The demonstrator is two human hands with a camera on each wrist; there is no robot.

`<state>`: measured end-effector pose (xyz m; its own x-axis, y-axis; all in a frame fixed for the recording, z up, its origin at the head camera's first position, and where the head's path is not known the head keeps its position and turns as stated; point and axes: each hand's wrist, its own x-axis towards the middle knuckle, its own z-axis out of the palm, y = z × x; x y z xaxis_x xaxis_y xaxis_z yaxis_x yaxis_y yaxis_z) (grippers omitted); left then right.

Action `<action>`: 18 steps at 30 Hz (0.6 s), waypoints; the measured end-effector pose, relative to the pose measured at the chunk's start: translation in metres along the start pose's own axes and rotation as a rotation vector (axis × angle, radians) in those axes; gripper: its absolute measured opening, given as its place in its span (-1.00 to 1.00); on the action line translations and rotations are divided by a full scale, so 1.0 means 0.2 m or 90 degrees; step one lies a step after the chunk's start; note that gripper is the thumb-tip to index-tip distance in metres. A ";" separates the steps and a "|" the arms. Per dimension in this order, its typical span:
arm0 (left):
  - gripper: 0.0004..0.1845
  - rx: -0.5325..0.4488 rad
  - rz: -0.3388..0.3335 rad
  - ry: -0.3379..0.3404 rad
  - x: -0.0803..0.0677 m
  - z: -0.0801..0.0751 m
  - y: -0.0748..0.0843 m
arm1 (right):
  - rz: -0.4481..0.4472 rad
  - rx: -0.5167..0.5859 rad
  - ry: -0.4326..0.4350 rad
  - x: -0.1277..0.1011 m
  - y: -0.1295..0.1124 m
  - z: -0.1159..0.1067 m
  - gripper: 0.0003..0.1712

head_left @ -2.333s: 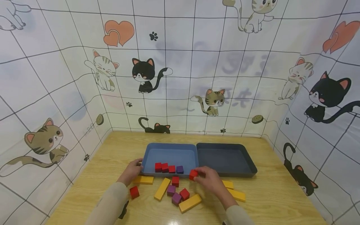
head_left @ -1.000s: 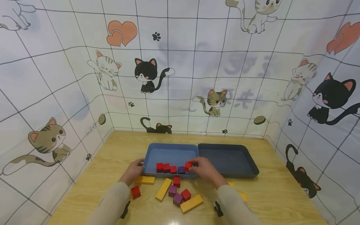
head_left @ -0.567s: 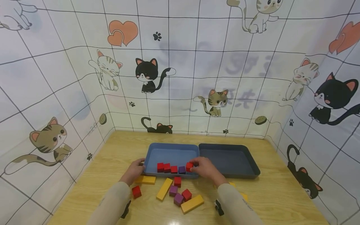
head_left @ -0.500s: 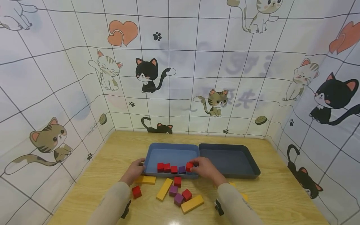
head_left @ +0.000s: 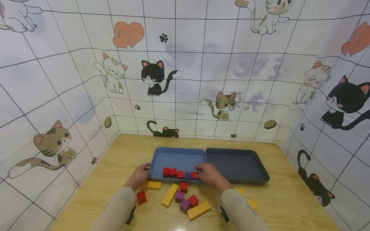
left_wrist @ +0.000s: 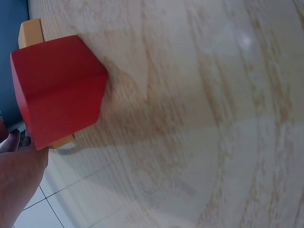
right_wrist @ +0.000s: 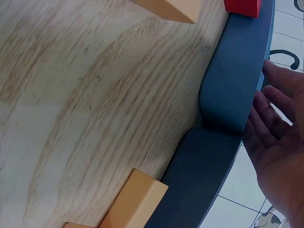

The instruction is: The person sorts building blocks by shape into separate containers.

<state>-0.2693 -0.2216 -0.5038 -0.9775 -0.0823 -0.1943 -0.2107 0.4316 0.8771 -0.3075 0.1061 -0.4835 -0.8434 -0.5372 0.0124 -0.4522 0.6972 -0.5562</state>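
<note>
My left hand (head_left: 140,175) grips the left rim of the blue tray (head_left: 179,152); in the left wrist view its fingers (left_wrist: 12,141) show at the tray's edge. Along the tray's near side runs a row of red cubes (head_left: 172,173) with a purple cube (head_left: 188,175) and one more red cube (head_left: 195,175) at the right end. Over that end cube is my right hand (head_left: 212,175), thumb and fingers spread apart. No block shows in its fingers in the right wrist view (right_wrist: 278,114), though the fingertips are partly behind the tray wall.
A dark grey tray (head_left: 237,152) adjoins the blue one on the right. In front lie loose red cubes (head_left: 141,197), purple cubes (head_left: 185,205) and yellow bars (head_left: 198,210). Two more yellow blocks (head_left: 251,204) lie partly behind the right sleeve. A cat-print curtain (head_left: 188,64) surrounds the table.
The right hand carried a red cube over the near rim into the blue tray, lowered it beside the purple cube and let go. The left hand stays on the rim.
</note>
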 end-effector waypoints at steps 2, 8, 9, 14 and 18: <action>-0.51 -0.002 0.003 0.001 0.00 0.00 0.00 | -0.001 0.000 0.003 -0.01 0.00 0.00 -0.53; -0.51 0.007 0.008 -0.005 0.00 0.00 -0.01 | 0.020 0.015 0.018 -0.02 0.01 -0.01 -0.53; -0.51 0.011 0.007 -0.006 0.00 0.00 -0.01 | 0.023 0.018 0.020 -0.03 0.00 -0.01 -0.53; -0.51 0.019 -0.004 -0.008 0.01 0.00 -0.01 | 0.029 0.028 0.032 -0.03 0.00 -0.02 -0.54; -0.50 0.023 -0.010 -0.010 0.01 0.00 -0.01 | 0.025 0.028 0.035 -0.04 0.00 -0.03 -0.54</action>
<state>-0.2714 -0.2227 -0.5061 -0.9735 -0.0749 -0.2160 -0.2258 0.4628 0.8572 -0.3024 0.1126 -0.4778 -0.8757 -0.4816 0.0348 -0.4060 0.6953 -0.5931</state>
